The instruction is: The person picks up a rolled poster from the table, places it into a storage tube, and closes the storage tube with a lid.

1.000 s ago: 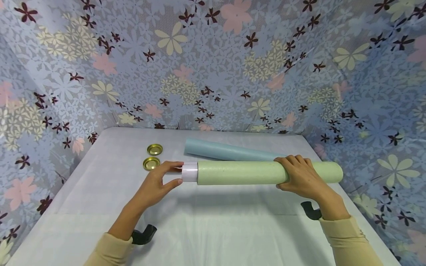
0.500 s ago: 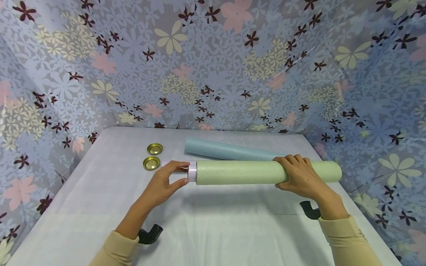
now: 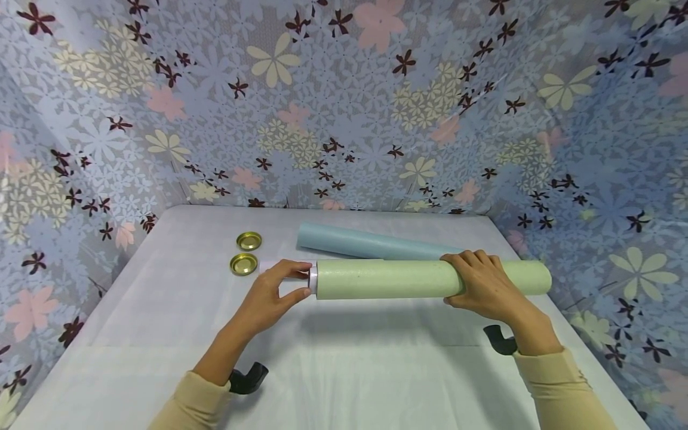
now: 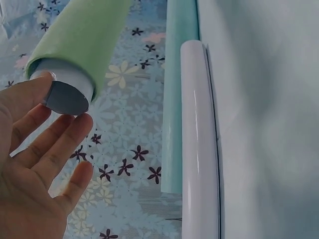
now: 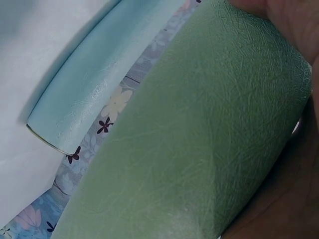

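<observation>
Thumb and fingers of our left hand (image 3: 267,301) pinch the white inner tube (image 3: 313,282) — just a short end pokes from the green tube (image 3: 384,279), which we hold above the white tabletop (image 3: 344,376), right hand (image 3: 481,283) clamped round it. Behind, we've got a light-blue tube (image 3: 371,245) lying with another white tube (image 4: 199,129) alongside — and two gold lids (image 3: 243,263) leftward.

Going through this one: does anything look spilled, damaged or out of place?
Nothing stands out: I see no spill or damage. The blue roll lies slightly slanted on the table, which hardly counts as odd. The white inner tube protrudes from the green roll, but the left hand is gripping that end.
</observation>
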